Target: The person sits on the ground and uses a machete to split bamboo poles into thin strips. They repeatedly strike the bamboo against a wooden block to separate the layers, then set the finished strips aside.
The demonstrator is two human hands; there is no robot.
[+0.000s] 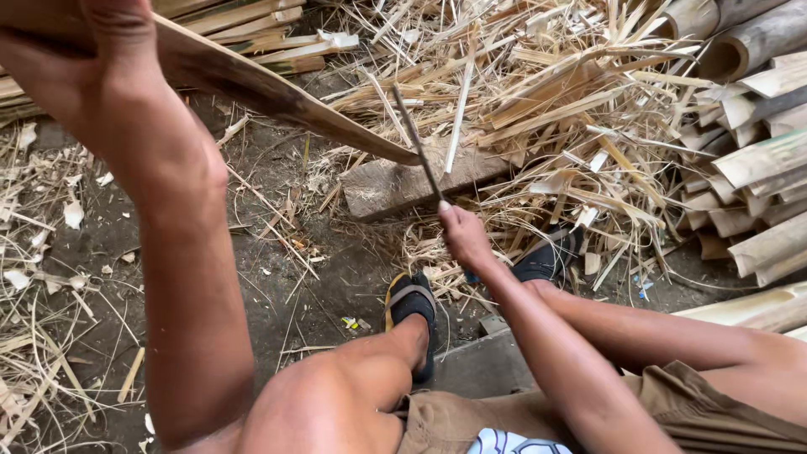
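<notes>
Around you, note the heap of bamboo shavings [538, 101] on the dirt ground [286, 277], the stacked split bamboo pieces [756, 168] at right, and black sandals [412, 303] on both feet.

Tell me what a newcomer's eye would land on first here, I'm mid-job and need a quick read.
First the long bamboo strip, running from the left hand at top left down to a wooden block at centre. The right hand holds a thin blade upright against the strip's tip. Behind, a heap of pale bamboo shavings fills the top, with split bamboo pieces stacked at right.
</notes>
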